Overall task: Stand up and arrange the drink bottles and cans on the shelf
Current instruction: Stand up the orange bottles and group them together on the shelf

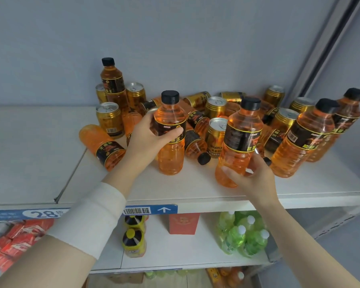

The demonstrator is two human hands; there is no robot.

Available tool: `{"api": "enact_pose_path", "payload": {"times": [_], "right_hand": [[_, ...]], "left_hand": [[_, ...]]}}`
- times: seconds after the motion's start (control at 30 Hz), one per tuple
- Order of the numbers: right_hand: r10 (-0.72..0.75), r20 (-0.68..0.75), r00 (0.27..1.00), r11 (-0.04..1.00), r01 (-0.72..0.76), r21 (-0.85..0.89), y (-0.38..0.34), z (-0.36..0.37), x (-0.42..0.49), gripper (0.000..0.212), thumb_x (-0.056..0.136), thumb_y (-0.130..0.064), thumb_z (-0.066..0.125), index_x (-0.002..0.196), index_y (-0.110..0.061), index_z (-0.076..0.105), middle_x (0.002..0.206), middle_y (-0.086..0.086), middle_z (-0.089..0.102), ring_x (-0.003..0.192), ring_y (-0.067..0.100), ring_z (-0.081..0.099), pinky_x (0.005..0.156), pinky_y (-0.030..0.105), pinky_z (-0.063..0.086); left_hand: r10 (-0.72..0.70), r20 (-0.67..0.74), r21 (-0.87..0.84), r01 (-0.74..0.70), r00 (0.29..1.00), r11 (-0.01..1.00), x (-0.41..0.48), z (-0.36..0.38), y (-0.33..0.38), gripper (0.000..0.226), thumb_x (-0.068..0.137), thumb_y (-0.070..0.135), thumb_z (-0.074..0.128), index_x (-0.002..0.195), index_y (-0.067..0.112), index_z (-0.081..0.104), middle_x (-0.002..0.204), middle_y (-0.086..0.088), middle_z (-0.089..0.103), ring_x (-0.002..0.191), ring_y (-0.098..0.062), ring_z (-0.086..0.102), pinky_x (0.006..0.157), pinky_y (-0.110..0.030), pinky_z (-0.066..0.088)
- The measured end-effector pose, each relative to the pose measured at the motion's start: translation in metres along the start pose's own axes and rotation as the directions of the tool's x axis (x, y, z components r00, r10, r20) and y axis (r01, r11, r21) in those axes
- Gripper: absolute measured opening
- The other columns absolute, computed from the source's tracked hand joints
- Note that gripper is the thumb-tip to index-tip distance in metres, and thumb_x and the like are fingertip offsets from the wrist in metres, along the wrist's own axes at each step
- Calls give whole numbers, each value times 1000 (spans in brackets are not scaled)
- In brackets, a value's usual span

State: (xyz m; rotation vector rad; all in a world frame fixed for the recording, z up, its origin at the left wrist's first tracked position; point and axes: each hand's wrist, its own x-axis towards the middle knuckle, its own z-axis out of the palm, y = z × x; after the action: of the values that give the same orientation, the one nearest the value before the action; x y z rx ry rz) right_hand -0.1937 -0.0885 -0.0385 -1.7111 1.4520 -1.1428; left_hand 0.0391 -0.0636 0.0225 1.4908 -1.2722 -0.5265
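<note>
On the white top shelf (40, 159) stand and lie several orange drink bottles with black caps and several gold cans. My left hand (148, 140) grips an upright orange bottle (170, 154) around its black label, mid-shelf. My right hand (252, 177) holds a second orange bottle (235, 150) by its lower part, tilted slightly left. One bottle lies on its side (102, 146) at the left. Another lying bottle (195, 144) rests between the two held ones. Two bottles (299, 142) stand at the right, one upright bottle (112, 84) at the back left. Gold cans (109, 119) stand around it.
More cans lie and stand at the back of the heap (216, 107). The shelf's left half is bare board. The shelf below holds green bottles (243, 235), a red box (183, 223), yellow-capped bottles (133, 240) and red packets (10, 240). A grey metal upright (324, 48) rises at the right.
</note>
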Motion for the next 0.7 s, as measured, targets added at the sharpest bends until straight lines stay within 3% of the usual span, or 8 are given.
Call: {"api": "enact_pose_path", "payload": {"times": [0.1,0.3,0.4,0.53,0.63,0.7], "right_hand": [[-26,59,998,999,24,43,-6,-3,-8,57,64,-36,79,113,-16,59,104,-1,68,91,12,63,79,29,52],[-95,132,987,977,67,201,-47,6,-33,68,55,-47,74,113,-17,58,105,-4,67,98,11,61,81,25,49],[-131,232,964,950,55,308,-78,22,-50,60,59,-40,75,114,-24,55,102,-13,66,96,1,62,74,14,48],[-139,381,914,912,-32,409,-121,61,-77,60,53,-54,76,106,-43,49,106,-18,64,98,0,62,81,20,48],[-173,415,893,883,-46,468,-152,102,-97,53,56,-50,76,103,-42,52,98,-16,68,91,0,65,74,20,48],[-202,436,877,873,-41,486,-172,136,-111,54,60,-42,82,107,-34,55,98,-9,71,94,7,68,79,28,52]], "left_hand": [[17,-14,-37,-17,1000,999,-11,-10,9,54,75,32,74,124,20,55,120,4,63,114,-13,58,98,-36,47],[59,-76,-99,-66,995,993,-37,-47,36,39,75,35,72,111,25,60,108,11,66,105,-7,62,84,-21,47],[48,-106,-153,-64,993,986,-50,-80,44,43,68,42,77,106,29,62,102,14,68,98,-3,64,78,-18,46],[42,-173,-195,-76,984,978,-68,-140,41,47,56,52,72,96,30,65,95,16,71,91,1,66,73,-12,47],[56,-221,-192,-99,974,976,-84,-196,28,40,54,51,72,88,31,65,85,21,71,86,5,65,69,-8,46],[64,-239,-181,-109,969,977,-94,-237,17,44,53,54,70,90,30,65,88,18,72,87,3,66,70,-9,47]]}}
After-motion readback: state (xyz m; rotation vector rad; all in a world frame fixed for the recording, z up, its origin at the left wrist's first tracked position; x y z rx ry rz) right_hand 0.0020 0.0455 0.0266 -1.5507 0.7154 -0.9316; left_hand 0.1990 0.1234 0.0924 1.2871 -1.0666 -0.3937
